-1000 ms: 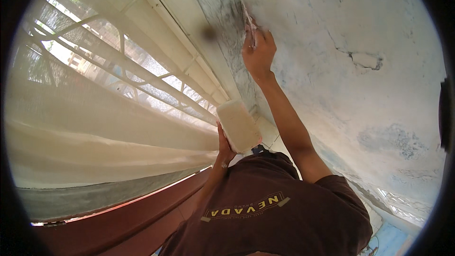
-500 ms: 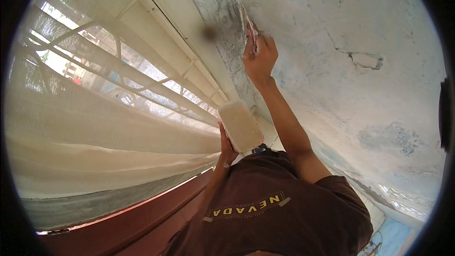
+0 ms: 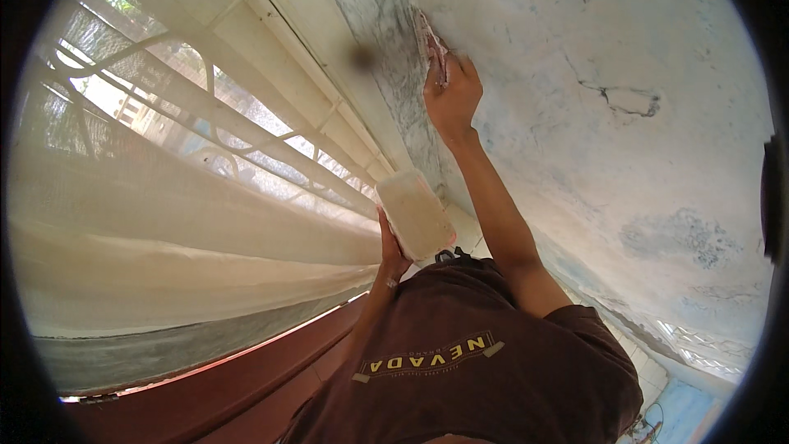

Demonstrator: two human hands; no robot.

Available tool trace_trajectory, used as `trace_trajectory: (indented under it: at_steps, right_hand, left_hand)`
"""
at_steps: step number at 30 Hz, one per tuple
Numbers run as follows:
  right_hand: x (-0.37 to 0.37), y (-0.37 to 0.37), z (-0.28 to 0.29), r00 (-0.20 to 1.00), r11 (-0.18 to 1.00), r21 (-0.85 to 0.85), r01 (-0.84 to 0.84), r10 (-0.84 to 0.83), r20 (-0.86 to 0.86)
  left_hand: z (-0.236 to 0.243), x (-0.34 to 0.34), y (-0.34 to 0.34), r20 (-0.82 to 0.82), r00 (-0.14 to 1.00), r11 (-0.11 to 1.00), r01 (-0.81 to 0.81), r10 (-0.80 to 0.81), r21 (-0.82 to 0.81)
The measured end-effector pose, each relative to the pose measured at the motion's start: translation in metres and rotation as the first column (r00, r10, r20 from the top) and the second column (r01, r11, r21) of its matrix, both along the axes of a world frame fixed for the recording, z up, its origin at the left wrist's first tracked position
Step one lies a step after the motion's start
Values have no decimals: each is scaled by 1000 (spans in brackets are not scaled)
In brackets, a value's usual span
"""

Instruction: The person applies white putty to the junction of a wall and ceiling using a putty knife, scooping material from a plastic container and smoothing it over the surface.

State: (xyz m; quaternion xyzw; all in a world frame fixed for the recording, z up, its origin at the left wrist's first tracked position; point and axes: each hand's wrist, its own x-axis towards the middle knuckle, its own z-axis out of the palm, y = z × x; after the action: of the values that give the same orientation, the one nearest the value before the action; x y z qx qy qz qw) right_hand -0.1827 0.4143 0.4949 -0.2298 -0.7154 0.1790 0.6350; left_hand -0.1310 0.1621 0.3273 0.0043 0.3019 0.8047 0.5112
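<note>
My right hand grips a thin scraper smeared with whitish-pink material, its far end against the grey, streaked strip at the edge of the pale, patchy wall. Lower down, my left hand holds a cream rectangular plastic container by its side, at the top of my dark brown shirt. What is inside the container is hard to make out.
A sheer cream curtain hangs on the left over a window with a curved white grille. A red-brown panel lies below it. The wall has a cracked patch; a dark object is at the far right edge.
My right hand and scraper shift slightly along the strip, the scraper's end now a little lower in the view. The container has moved very slightly, still held.
</note>
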Motion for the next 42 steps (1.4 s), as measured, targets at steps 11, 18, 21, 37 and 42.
trace_trajectory:
  at_steps: [11,18,21,37,42]
  right_hand:
    - [-2,-1,-3,998,998,32,49,-50,25]
    - [-8,-3,2,999,998,53,45,-45,-5]
    - [-7,-8,6,999,999,28,27,-28,20]
    - [-10,-8,0,998,1000,-7,23,-22,56]
    - [-8,-11,3,999,999,6,37,-37,-18]
  left_hand:
    - [-10,-4,-5,70,997,999,9,-11,33]
    - [15,-2,-3,-20,998,992,62,-60,106]
    - [12,-3,-4,-16,999,997,52,-51,60]
    - [-5,-7,-5,46,999,999,18,-19,33]
    - [2,-6,-8,39,999,999,8,-10,39]
